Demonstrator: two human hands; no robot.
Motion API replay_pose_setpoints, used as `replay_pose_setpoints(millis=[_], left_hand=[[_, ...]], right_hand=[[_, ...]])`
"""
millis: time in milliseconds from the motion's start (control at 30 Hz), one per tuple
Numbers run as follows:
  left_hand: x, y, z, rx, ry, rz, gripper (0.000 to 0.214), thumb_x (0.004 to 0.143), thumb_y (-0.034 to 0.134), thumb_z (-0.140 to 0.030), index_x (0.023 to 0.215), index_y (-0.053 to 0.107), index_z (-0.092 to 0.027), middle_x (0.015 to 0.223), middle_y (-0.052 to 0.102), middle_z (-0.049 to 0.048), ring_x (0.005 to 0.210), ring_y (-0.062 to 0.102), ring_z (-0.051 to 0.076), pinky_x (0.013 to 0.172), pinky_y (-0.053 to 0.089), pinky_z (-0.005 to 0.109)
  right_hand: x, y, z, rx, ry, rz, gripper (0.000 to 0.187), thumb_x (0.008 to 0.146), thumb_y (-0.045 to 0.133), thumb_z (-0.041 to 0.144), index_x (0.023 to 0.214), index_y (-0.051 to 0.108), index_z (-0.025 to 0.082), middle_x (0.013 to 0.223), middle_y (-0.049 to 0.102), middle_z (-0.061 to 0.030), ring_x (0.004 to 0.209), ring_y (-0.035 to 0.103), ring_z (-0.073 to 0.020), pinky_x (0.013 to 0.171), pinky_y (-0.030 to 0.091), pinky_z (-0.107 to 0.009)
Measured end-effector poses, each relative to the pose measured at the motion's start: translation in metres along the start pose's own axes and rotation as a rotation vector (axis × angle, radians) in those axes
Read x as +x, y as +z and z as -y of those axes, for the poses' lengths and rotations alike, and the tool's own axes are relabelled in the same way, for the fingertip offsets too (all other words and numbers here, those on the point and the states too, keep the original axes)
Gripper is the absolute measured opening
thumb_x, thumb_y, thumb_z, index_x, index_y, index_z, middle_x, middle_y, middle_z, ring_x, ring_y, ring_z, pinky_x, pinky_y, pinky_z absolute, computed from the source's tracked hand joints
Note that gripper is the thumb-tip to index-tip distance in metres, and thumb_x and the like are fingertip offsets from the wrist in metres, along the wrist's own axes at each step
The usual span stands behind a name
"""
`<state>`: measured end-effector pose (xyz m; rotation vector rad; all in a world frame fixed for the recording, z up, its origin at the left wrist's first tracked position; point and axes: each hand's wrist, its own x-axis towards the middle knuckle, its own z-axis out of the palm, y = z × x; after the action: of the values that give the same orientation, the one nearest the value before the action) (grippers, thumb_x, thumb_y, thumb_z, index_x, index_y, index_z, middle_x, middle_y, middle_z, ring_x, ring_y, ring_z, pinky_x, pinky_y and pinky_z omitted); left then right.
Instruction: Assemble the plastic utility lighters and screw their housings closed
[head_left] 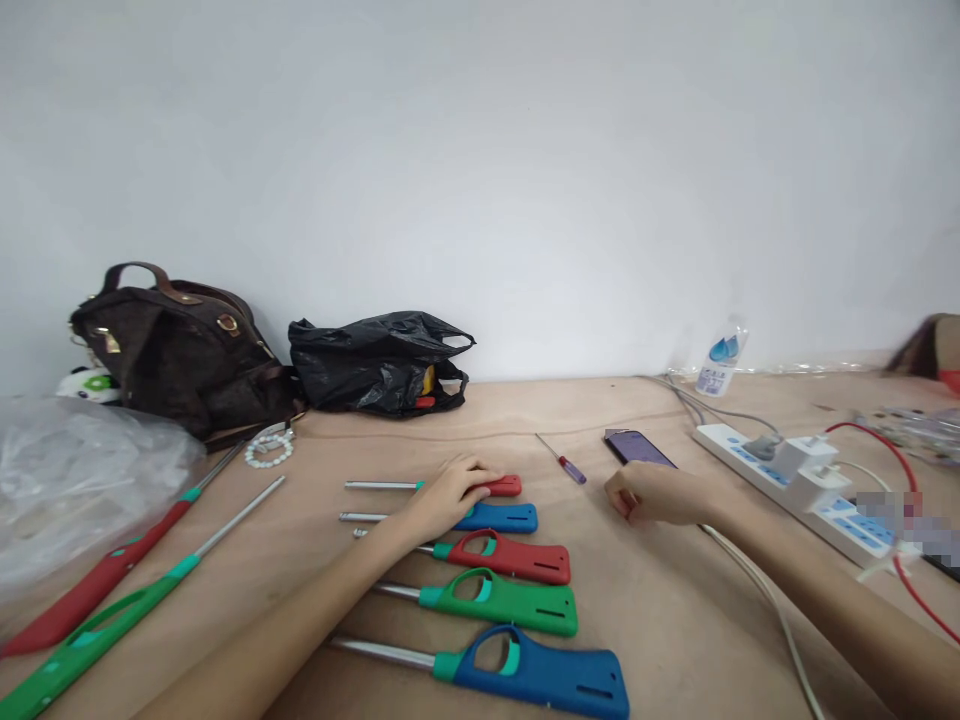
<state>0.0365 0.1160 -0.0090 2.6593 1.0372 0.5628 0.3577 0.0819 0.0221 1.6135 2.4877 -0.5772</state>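
Note:
Several long-nosed gas lighters lie in a row on the table, metal tubes pointing left. My left hand (454, 490) is at the far end of the row, its fingers closed over the red lighter (506, 486) there. Just nearer lies a blue lighter (510, 517), partly under that hand. Closer still come a red lighter (536, 560), a green lighter (540, 605) and a larger-looking blue lighter (562, 678). My right hand (656, 493) rests curled on the table beside a phone (637, 447); I see nothing in its fingers. A small screwdriver (571, 469) lies between my hands.
At left, another red lighter (112, 565) and green lighter (112, 622) lie beside a clear plastic bag (82, 490). A bead bracelet (268, 449), dark backpack (180, 350) and black plastic bag (360, 365) are behind. At right is a power strip (795, 490) with cables; a bottle (720, 362) stands near the wall.

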Motion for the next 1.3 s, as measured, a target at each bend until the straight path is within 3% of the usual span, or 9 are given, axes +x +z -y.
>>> replay_pose_setpoints(millis=[167,300,400,567,733,1100,1300], left_hand=[[-0.001,0.002,0.002,0.012,0.001,-0.022,0.029,0.091,0.05,-0.015,0.115,0.065,-0.022,0.109,0.061,0.0057,0.105,0.056,0.019,0.094,0.044,0.033],[0.001,0.004,0.004,0.044,0.001,-0.021,0.025,0.091,0.051,-0.018,0.11,0.067,-0.021,0.106,0.062,0.0057,0.101,0.057,0.019,0.091,0.045,0.033],[0.003,0.005,0.004,0.042,-0.002,-0.032,0.023,0.09,0.054,-0.019,0.108,0.068,-0.02,0.104,0.063,0.0051,0.099,0.058,0.019,0.09,0.046,0.032],[0.004,0.006,0.004,0.004,-0.014,-0.054,0.02,0.088,0.057,-0.018,0.104,0.069,-0.02,0.102,0.064,0.0042,0.097,0.059,0.019,0.088,0.046,0.03],[0.004,0.008,0.004,-0.013,-0.02,-0.059,0.02,0.087,0.059,-0.018,0.104,0.069,-0.02,0.103,0.064,0.0042,0.1,0.058,0.02,0.091,0.045,0.031],[0.004,0.011,0.007,-0.059,-0.004,-0.086,0.02,0.085,0.06,-0.017,0.102,0.071,-0.022,0.102,0.064,0.0039,0.099,0.058,0.02,0.09,0.045,0.03],[0.005,0.012,0.009,-0.064,-0.001,-0.092,0.022,0.085,0.059,-0.016,0.102,0.07,-0.023,0.104,0.064,0.0036,0.099,0.058,0.021,0.09,0.044,0.031]], right_hand=[[-0.003,0.005,0.002,0.004,-0.028,-0.014,0.021,0.062,0.048,-0.001,0.064,0.058,0.018,0.072,0.062,-0.0025,0.065,0.054,-0.0165,0.056,0.033,-0.025],[0.0,-0.002,0.023,0.08,-0.17,-0.091,0.02,0.069,0.045,0.003,0.071,0.058,0.018,0.078,0.063,-0.0032,0.067,0.054,-0.0156,0.058,0.037,-0.024],[0.017,-0.01,0.048,0.175,-0.289,-0.179,0.014,0.071,0.049,0.006,0.074,0.059,0.017,0.075,0.062,-0.0021,0.065,0.054,-0.0137,0.058,0.039,-0.023],[0.064,-0.011,0.074,0.171,-0.343,-0.297,0.016,0.067,0.052,0.002,0.075,0.061,0.014,0.068,0.06,-0.0007,0.058,0.05,-0.011,0.053,0.036,-0.021],[0.089,0.0,0.076,0.145,-0.419,-0.343,0.019,0.067,0.052,0.0,0.074,0.065,0.012,0.072,0.064,-0.0034,0.066,0.054,-0.0132,0.062,0.04,-0.022],[0.089,0.004,0.079,0.018,-0.433,-0.381,0.027,0.067,0.049,-0.001,0.076,0.069,0.013,0.077,0.067,-0.0063,0.071,0.057,-0.0161,0.068,0.041,-0.025],[0.096,0.006,0.077,0.111,-0.422,-0.354,0.02,0.068,0.053,0.001,0.074,0.067,0.014,0.075,0.066,-0.0051,0.071,0.057,-0.016,0.067,0.041,-0.025]])
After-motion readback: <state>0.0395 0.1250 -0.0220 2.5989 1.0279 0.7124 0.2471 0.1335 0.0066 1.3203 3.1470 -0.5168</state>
